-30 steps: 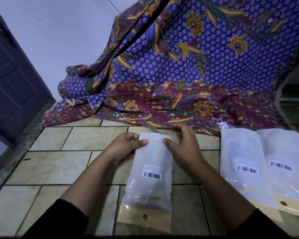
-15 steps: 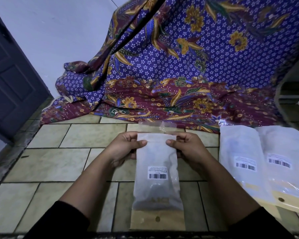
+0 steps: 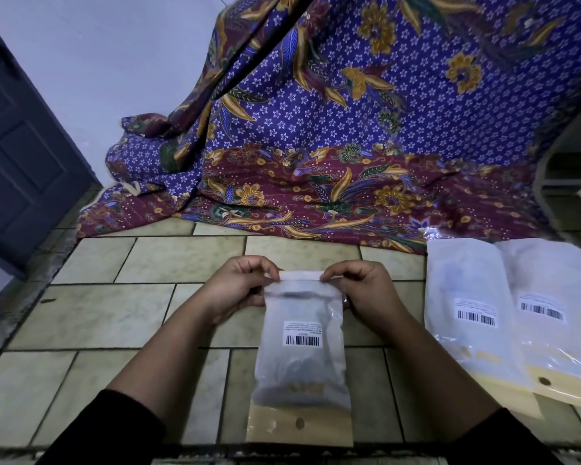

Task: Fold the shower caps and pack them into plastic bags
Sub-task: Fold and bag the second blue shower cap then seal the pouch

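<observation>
Frosted plastic forms the bag [image 3: 301, 344], which is laid flat on the tiled floor [image 3: 91, 313] with its tan header card [image 3: 299, 426] nearest the person, so that the open end faces away and the flap [image 3: 301, 275] can be worked on. That flap is pinched at its two corners by the left hand [image 3: 237, 285] and the right hand [image 3: 363, 290], probably to fold it down evenly and seal in the dim shape presumed to be a folded shower cap [image 3: 299, 367]. Two packed bags [image 3: 503, 313] are set aside on the right, apparently finished.
</observation>
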